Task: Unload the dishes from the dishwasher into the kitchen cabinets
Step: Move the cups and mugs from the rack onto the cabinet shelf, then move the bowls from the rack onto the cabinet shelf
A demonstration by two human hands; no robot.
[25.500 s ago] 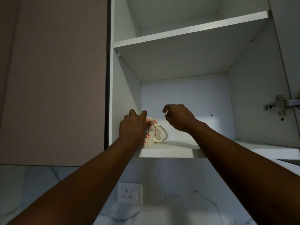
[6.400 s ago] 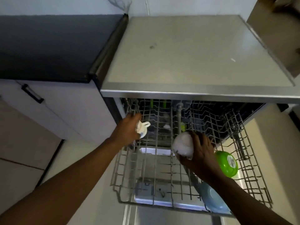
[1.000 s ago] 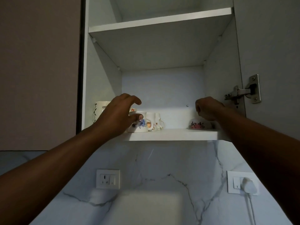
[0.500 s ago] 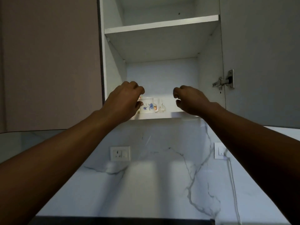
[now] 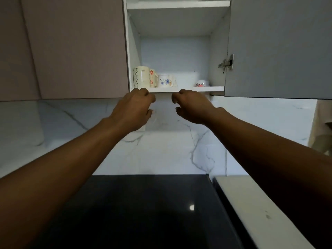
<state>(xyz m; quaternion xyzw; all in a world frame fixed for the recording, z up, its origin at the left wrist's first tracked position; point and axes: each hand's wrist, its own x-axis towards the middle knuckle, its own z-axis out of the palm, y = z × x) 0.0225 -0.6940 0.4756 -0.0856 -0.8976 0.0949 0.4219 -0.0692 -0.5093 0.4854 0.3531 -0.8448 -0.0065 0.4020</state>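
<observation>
A: Setting: a marble wall [image 5: 161, 150] behind a black counter [image 5: 143, 212], with an open wall cabinet [image 5: 218, 42] above. What stands on the lower shelf [image 5: 186, 89]?

B: From the left wall outward: a tall cream mug [image 5: 141, 77], a mug with red flowers [image 5: 152, 78], a small cup with blue flowers [image 5: 165, 82], a white bowl [image 5: 186, 76] further back, and a small flowered bowl [image 5: 202, 83] near the right side. The shelf front between the blue cup and the small bowl is free.

A: And the edges?

B: The grey door [image 5: 278, 47] hangs open at right on its hinge [image 5: 227, 63]; a closed door [image 5: 75, 47] borders the left.

A: The hands?

B: Both are just below the shelf edge, apart from each other. The left hand [image 5: 133, 108] and right hand [image 5: 192, 106] have loosely curled fingers and hold nothing.
</observation>
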